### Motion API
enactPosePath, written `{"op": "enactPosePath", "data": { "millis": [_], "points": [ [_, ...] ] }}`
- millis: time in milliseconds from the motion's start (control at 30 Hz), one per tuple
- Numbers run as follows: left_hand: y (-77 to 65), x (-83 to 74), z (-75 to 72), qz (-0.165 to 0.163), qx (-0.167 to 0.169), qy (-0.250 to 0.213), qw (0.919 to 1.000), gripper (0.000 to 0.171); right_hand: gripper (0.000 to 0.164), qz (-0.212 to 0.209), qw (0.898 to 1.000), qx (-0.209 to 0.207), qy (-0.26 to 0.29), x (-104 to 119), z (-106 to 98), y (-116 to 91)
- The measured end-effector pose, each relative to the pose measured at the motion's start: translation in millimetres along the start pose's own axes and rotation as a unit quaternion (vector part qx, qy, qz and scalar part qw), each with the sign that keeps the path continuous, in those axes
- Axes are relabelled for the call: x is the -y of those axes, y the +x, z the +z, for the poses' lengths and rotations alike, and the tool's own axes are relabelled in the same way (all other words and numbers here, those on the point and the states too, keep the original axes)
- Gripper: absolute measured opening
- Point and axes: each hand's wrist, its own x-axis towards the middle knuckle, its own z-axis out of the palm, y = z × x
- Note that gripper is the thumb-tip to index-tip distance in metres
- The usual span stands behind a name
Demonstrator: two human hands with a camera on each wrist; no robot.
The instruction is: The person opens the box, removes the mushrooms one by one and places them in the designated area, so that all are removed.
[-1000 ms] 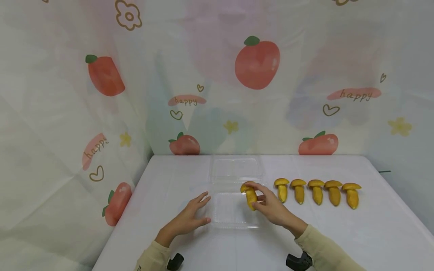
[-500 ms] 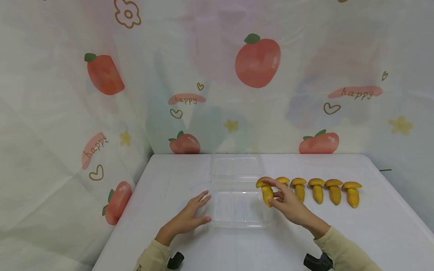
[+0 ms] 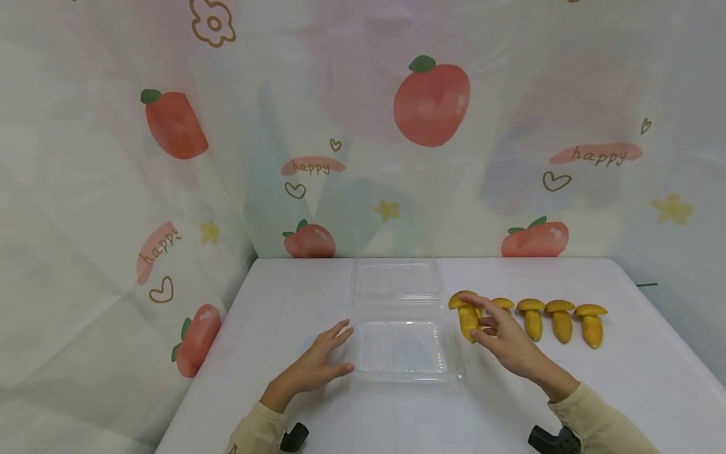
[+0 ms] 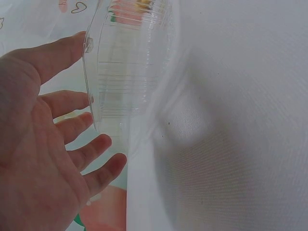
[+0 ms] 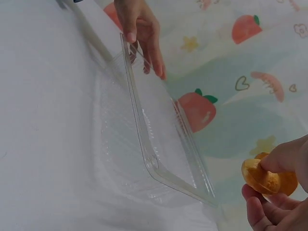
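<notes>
A yellow toy-like mushroom (image 3: pixel 468 321) with a domed cap is pinched between the thumb and fingers of my right hand (image 3: pixel 507 340), just right of the box. In the right wrist view the mushroom (image 5: pixel 267 177) shows end-on at the fingertips. A clear plastic clamshell box (image 3: pixel 401 348) lies on the table with its lid (image 3: pixel 395 281) folded back, away from me. My left hand (image 3: pixel 313 360) is at the box's left side, fingers spread. Its thumb and some fingertips seem to touch the rim (image 4: pixel 90 77) in the left wrist view.
Several similar mushrooms stand in a row at the right, such as one mushroom (image 3: pixel 532 320) near the middle and another mushroom (image 3: pixel 592 326) at the right end. My right hand partly hides the row's left end. A printed cloth (image 3: pixel 363 189) hangs behind the white table (image 3: pixel 397 416).
My right hand has moved right with the mushroom, from above the box to the left end of the row. My left hand has stayed in place.
</notes>
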Motion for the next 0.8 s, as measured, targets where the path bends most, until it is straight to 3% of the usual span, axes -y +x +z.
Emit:
{"op": "enactPosePath", "data": {
  "millis": [300, 800],
  "points": [
    [-0.9, -0.7, -0.3, -0.003, 0.000, 0.004, 1.0000, 0.073, 0.057, -0.021, 0.998, -0.035, -0.042, -8.3, -13.5, -6.8],
    [-1.3, -3.4, -1.8, -0.006, 0.004, -0.001, 1.0000, 0.075, 0.058, -0.021, 0.994, -0.057, -0.094, -16.8, -36.4, -18.9]
  ]
}}
